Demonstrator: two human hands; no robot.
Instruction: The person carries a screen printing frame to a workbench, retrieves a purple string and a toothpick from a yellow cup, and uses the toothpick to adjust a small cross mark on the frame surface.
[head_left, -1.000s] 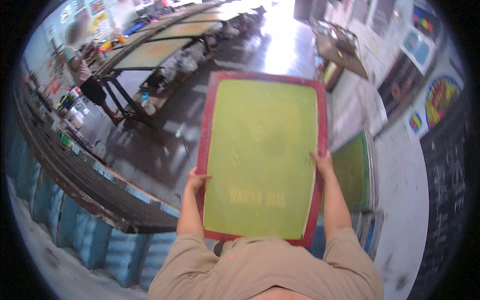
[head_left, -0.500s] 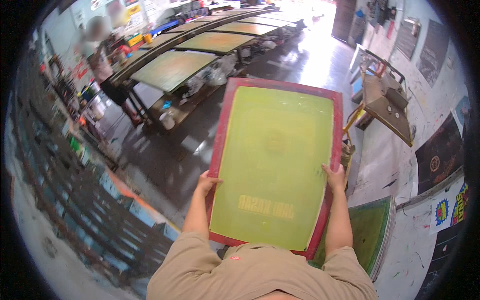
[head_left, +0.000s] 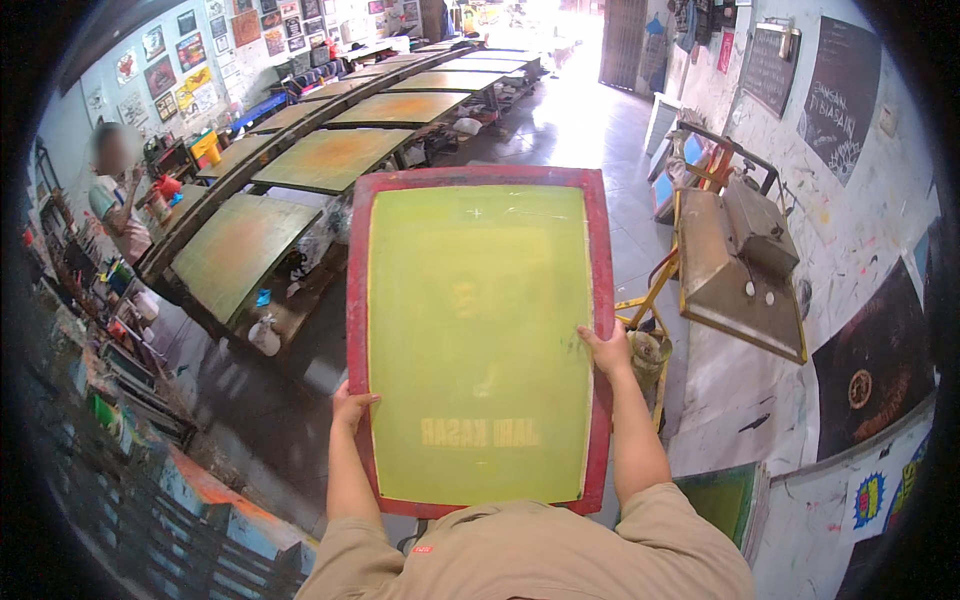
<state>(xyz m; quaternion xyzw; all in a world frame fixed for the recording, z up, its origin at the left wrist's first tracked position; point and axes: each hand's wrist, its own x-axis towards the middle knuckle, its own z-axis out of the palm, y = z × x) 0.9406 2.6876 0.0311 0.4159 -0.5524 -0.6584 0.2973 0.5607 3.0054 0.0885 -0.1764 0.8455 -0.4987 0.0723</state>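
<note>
Between my two hands is a large silk-screen frame (head_left: 480, 350), with a red rim around a yellow-green mesh. Faint pale lettering shows in the lower mesh, and a small cross mark near the top. My left hand (head_left: 352, 405) grips the left side of the rim, thumb on the front face. On the right side, a little higher, my right hand (head_left: 606, 350) clasps the rim with its thumb reaching onto the mesh. The fingers behind the frame are hidden. The frame's lower edge is against or close to my shirt.
Long rows of printing boards (head_left: 330, 160) stand ahead on the left, with a person (head_left: 120, 200) beside them. A brown metal machine on a yellow stand (head_left: 745, 270) is at right. Another green screen (head_left: 725, 500) leans by the right wall; dark slatted racks (head_left: 150, 500) lie lower left.
My view has swung to the right and up, so the room shifts left. The screen frame stands straighter and further left in view, still held in both hands.
</note>
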